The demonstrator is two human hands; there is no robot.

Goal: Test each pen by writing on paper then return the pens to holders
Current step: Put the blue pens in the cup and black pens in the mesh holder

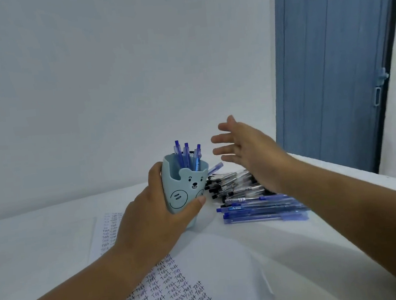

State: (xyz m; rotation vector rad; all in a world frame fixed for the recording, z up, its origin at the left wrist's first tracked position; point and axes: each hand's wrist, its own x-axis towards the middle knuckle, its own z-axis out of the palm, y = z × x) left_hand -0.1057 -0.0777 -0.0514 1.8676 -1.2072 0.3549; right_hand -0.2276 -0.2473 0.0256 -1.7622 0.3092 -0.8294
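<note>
My left hand (159, 212) grips a light blue pen holder (186, 185) with a bear face, standing on the white table. Several blue pens (187, 154) stick up out of it. A black mesh holder is barely visible behind it. My right hand (246, 152) hovers open, fingers spread, just right of the holder and above a pile of black-capped pens (232, 185). A row of blue pens (261, 208) lies in front of that pile. A sheet of paper (173, 296) covered with the word "Test" lies near me under my left forearm.
A second written sheet (107, 230) lies left of the holder. The table's far edge meets a white wall (112, 85). A blue door (334, 62) stands at the right behind the table.
</note>
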